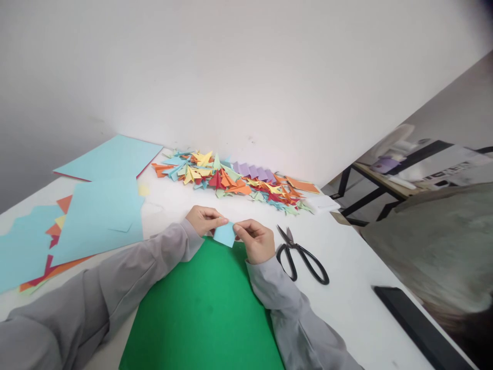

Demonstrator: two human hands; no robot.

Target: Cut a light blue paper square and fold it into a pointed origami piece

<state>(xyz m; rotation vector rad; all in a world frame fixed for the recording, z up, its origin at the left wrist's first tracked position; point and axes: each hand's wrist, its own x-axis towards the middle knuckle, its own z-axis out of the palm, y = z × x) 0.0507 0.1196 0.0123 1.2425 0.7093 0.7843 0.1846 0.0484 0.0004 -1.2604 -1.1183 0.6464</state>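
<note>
A small piece of light blue paper (224,235) is pinched between both hands, above the far edge of a green sheet (208,303). My left hand (204,220) grips its upper left edge with thumb and fingers closed. At its upper right corner, my right hand (256,239) holds it the same way. Black-handled scissors (298,252) lie with blades parted just right of my right hand. Beyond the hands, a long heap of folded paper planes (227,177) in many colours lies along the wall.
Large light blue sheets (103,216) overlap coloured scraps at the left. An orange paper piece (304,185) lies at the heap's right end. A black flat bar (416,324) rests near the right table edge. Another table (377,177) stands beyond, and grey-green fabric (427,241) is beside it.
</note>
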